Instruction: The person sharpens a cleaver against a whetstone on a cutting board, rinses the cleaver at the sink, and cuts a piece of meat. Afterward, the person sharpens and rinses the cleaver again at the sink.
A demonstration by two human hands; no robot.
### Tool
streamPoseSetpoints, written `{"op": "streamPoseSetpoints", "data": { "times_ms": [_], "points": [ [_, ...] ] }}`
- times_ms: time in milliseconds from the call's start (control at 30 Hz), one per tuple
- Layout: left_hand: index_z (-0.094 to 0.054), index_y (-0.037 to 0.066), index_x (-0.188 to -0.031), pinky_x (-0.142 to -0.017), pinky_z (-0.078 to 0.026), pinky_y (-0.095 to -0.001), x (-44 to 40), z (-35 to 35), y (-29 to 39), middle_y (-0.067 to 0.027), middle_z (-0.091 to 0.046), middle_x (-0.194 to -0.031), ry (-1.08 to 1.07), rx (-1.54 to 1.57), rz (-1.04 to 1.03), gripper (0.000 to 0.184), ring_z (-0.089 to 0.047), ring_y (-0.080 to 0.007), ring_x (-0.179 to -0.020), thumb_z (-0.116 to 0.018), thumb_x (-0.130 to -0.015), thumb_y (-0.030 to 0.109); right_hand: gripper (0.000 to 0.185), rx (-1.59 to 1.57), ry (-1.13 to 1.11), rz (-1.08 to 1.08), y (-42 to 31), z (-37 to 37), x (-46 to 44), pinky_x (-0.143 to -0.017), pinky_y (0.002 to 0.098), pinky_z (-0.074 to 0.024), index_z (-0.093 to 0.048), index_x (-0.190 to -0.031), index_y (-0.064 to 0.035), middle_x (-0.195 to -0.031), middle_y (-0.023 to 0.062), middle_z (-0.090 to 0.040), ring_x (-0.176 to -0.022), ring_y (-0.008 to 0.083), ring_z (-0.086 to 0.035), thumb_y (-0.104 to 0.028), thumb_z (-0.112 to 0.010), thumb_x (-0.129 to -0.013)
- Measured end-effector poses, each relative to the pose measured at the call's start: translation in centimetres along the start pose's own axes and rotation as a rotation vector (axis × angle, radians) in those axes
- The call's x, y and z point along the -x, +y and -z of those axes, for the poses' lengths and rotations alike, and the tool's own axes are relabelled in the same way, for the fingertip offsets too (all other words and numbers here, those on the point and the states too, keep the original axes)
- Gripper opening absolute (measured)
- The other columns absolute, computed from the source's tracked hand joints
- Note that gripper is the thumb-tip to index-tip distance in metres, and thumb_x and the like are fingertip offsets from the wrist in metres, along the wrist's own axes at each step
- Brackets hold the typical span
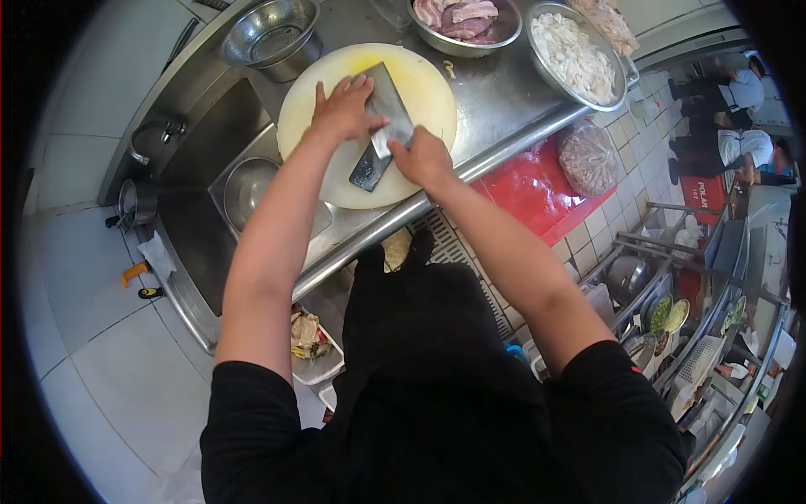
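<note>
A cleaver point(388, 99) with a broad steel blade lies slanted over a round, yellow-stained white cutting board point(315, 80). My right hand point(425, 158) is closed around it at the blade's lower right; the handle is hidden in the grip. My left hand point(342, 111) has its fingers spread, with fingertips and thumb resting on the blade's left side. Under the blade, a dark flat block that looks like a whetstone point(369, 170) sticks out toward me on the board.
Behind the board stand a metal bowl point(270, 38), a bowl of raw meat point(466, 25) and a colander of pale pieces point(575, 60). A sink point(189, 197) lies left. On the right, a bagged bundle point(588, 160) sits on a red surface point(533, 189). Other people point(739, 147) stand far right.
</note>
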State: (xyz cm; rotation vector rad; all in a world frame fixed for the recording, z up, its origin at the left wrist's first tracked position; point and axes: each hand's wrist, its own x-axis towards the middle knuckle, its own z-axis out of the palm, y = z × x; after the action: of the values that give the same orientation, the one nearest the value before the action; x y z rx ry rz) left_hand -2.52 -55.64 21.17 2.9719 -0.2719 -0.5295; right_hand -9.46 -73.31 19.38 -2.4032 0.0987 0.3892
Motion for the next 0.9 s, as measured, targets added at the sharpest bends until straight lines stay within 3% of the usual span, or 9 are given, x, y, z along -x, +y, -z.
{"op": "streamPoseSetpoints", "data": {
  "times_ms": [100,200,300,367,400,467,567,767,900],
  "points": [
    [-0.034,0.011,-0.16,-0.125,-0.001,-0.0612,7.5,-2.0,2.6,-0.0065,-0.03,-0.169,0.011,-0.004,-0.031,0.093,-0.021,-0.0259,-0.157,-0.065,-0.089,0.062,0.056,-0.019,-0.164,-0.031,2.6,0.0,7.2,-0.091,0.0526,-0.0533,-0.06,-0.12,0.0069,-0.106,0.0329,-0.069,-0.102,0.0489,-0.067,-0.042,-0.068,-0.094],
    [-0.04,0.006,-0.156,-0.125,0.0,-0.0623,16.2,-3.7,6.0,-0.0127,-0.038,-0.163,-0.009,0.119,-0.005,0.098,-0.027,-0.0275,-0.155,-0.078,-0.081,0.055,0.059,-0.089,-0.29,-0.03,5.5,0.6,15.4,-0.095,0.0533,-0.0517,-0.057,-0.129,0.0046,-0.11,0.0339,-0.068,-0.105,0.0487,-0.067,-0.041,-0.068,-0.093],
    [-0.039,0.006,-0.156,-0.124,-0.003,-0.064,15.1,-3.6,5.8,-0.0114,-0.037,-0.164,0.009,0.068,0.002,0.096,-0.027,-0.0265,-0.155,-0.072,-0.084,0.06,0.058,-0.074,-0.218,0.023,5.1,1.3,13.6,-0.096,0.0538,-0.0513,-0.058,-0.127,0.0055,-0.11,0.0347,-0.068,-0.105,0.0489,-0.067,-0.041,-0.068,-0.093],
    [-0.036,0.009,-0.158,-0.124,-0.004,-0.0645,8.0,-2.3,3.8,-0.009,-0.035,-0.166,0.04,-0.007,0.011,0.096,-0.027,-0.026,-0.155,-0.068,-0.086,0.063,0.054,0.078,-0.212,-0.08,2.9,1.6,6.7,-0.091,0.052,-0.0543,-0.063,-0.113,0.0055,-0.108,0.0329,-0.069,-0.106,0.0472,-0.067,-0.044,-0.067,-0.093],
    [-0.034,0.01,-0.16,-0.124,-0.004,-0.0645,4.4,-1.4,2.5,-0.0076,-0.033,-0.167,0.061,-0.013,0.016,0.096,-0.026,-0.0259,-0.156,-0.066,-0.087,0.064,0.054,0.102,-0.14,-0.013,1.3,2.3,3.6,-0.088,0.0516,-0.0557,-0.064,-0.109,0.0057,-0.105,0.0321,-0.07,-0.105,0.0472,-0.068,-0.046,-0.067,-0.094],
    [-0.032,0.012,-0.161,-0.124,-0.005,-0.0645,-0.2,0.8,0.9,-0.0061,-0.03,-0.168,0.008,0.045,0.003,0.096,-0.024,-0.0265,-0.156,-0.066,-0.087,0.064,0.055,0.102,-0.064,-0.04,-0.5,2.1,-0.4,-0.089,0.0503,-0.0558,-0.064,-0.109,0.0068,-0.105,0.0323,-0.07,-0.104,0.0467,-0.068,-0.046,-0.067,-0.094],
    [-0.03,0.012,-0.161,-0.124,-0.004,-0.0646,0.7,0.2,1.5,-0.0069,-0.028,-0.169,0.021,-0.024,-0.031,0.098,-0.023,-0.0269,-0.157,-0.066,-0.087,0.064,0.055,0.055,-0.063,-0.069,0.2,1.6,0.8,-0.09,0.0509,-0.0552,-0.064,-0.109,0.0067,-0.104,0.0328,-0.07,-0.103,0.0466,-0.068,-0.046,-0.068,-0.093],
    [-0.038,0.005,-0.156,-0.123,0.001,-0.0666,16.8,-4.5,6.4,-0.0124,-0.034,-0.166,-0.006,0.148,-0.017,0.099,-0.026,-0.0272,-0.155,-0.075,-0.082,0.059,0.055,-0.068,-0.197,-0.008,5.9,0.9,16.0,-0.09,0.0541,-0.0531,-0.063,-0.118,0.004,-0.104,0.0323,-0.07,-0.102,0.0472,-0.069,-0.045,-0.068,-0.093],
    [-0.035,0.009,-0.159,-0.123,0.001,-0.0671,11.7,-3.5,4.8,-0.0102,-0.032,-0.167,0.018,0.046,0.0,0.1,-0.026,-0.027,-0.156,-0.07,-0.083,0.065,0.058,0.067,-0.148,0.075,6.8,-0.1,9.5,-0.09,0.0538,-0.0535,-0.065,-0.117,0.0056,-0.105,0.0332,-0.069,-0.102,0.0483,-0.068,-0.045,-0.07,-0.091]
  ]
}}
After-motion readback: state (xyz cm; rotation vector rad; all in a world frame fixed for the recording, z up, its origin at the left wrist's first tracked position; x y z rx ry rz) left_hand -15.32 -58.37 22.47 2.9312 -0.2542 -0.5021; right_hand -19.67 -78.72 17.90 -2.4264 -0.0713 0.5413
